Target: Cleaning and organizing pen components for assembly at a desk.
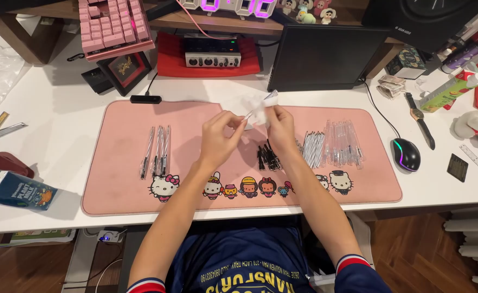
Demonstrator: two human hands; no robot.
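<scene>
Above the pink mat (119, 184), both hands pinch: left hand (220, 135) a thin refill (248, 114), right hand (279, 127) a white tissue (258, 106). She seems to be wiping; assembled pens (156, 149) lie at nine o'clock, so fitting probably demands steady aim.

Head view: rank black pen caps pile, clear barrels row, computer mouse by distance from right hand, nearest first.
From the right hand:
1. Black pen caps pile, just below it on the mat.
2. Clear barrels row, further right on the mat.
3. Computer mouse, off the mat's right edge.
</scene>
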